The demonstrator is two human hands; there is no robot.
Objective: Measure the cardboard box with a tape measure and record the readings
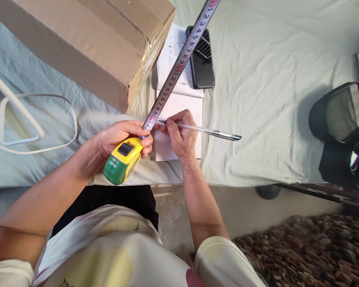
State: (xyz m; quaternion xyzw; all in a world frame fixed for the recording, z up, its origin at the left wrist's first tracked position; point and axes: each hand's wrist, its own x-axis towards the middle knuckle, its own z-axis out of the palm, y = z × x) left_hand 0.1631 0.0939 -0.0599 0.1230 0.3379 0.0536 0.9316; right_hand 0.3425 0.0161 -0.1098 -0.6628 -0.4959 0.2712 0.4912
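My left hand (122, 137) is closed on a yellow and green tape measure (123, 160), thumb and fingers pinching the blade near the case. The metal blade (179, 65) runs out up and to the right, over the notepad and a phone. In my right hand (182, 133) is a clear pen (211, 130) with a dark end, its tip down at the notepad (179, 149) beside some small red marks. The pad's upper page (170, 48) is folded back and carries print. A black phone (203, 73) lies partly on that page, crossed by the blade.
A large cardboard box (86, 44) stands at the upper left. White cable loops (37, 123) lie at the left. A dark, bag-like object (332, 115) sits at the right edge. A pale cloth (257, 99) covers the table, whose front edge runs just before my body.
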